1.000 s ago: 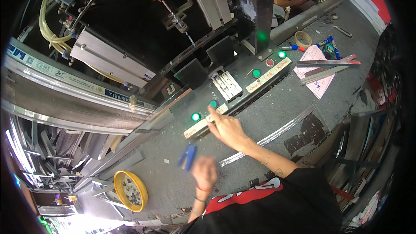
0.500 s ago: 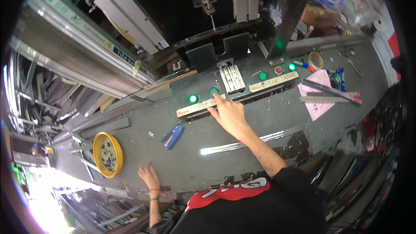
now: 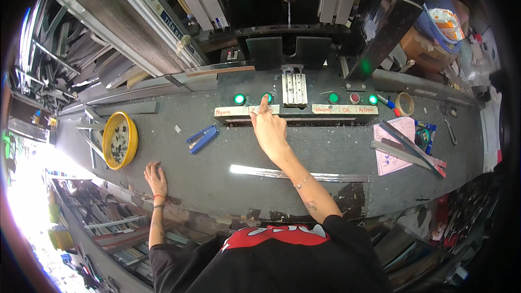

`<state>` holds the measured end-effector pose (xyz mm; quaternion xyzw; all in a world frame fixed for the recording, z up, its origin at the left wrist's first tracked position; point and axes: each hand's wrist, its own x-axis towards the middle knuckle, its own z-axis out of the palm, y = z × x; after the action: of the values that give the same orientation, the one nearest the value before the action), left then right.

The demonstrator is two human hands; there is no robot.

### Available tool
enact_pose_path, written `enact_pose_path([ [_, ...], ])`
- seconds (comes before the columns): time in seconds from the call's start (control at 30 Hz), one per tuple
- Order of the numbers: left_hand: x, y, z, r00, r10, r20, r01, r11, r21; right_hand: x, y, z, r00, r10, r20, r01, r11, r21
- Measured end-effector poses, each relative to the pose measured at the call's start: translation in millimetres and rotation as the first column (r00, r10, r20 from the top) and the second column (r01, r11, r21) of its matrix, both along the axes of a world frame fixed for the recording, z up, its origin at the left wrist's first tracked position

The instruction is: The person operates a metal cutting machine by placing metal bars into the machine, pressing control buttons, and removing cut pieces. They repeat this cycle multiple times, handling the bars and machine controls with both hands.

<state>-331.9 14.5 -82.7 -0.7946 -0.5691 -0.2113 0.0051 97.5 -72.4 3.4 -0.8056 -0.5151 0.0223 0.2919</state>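
A person's right hand (image 3: 269, 130) stretches across the grey surface (image 3: 325, 154), its index finger extended onto a lit green button (image 3: 267, 98) on the control panel at the far edge, other fingers curled and holding nothing. The left hand (image 3: 156, 176) rests flat, fingers spread, at the near edge. A blue stapler (image 3: 201, 138) and yellow bowl (image 3: 119, 139) lie leftward; a metal strip (image 3: 298, 174) crosses beneath the forearm.

A row of buttons (image 3: 267, 98) is set along the panel (image 3: 296, 109) behind the bench (image 3: 217, 168). A bowl (image 3: 120, 139) is placed at the bench's left, a stapler (image 3: 202, 138) between bowl and panel. A strip (image 3: 298, 173) lies before the panel. Paper (image 3: 392, 137) and bars (image 3: 407, 151) are found right, tape (image 3: 404, 103) behind them.
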Motion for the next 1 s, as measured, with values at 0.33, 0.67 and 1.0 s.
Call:
enact_pose_path([
  [0.33, -9, 5, -12, 0.992, 0.102, 0.072, -0.106, 0.993, 0.054, 110, -104, 27, 0.995, -0.1, -0.01, 0.1, 0.984, 0.147],
  [0.67, 4, -1, -17, 0.974, 0.221, -0.045, -0.215, 0.97, 0.112, 39, -26, 19, 0.966, 0.255, -0.046, -0.258, 0.964, -0.07],
  [1.0, 0, -1, -21, 0.98, 0.197, 0.038, -0.2, 0.969, 0.145, 42, -46, 20, 0.952, 0.305, -0.025, -0.306, 0.951, -0.05],
])
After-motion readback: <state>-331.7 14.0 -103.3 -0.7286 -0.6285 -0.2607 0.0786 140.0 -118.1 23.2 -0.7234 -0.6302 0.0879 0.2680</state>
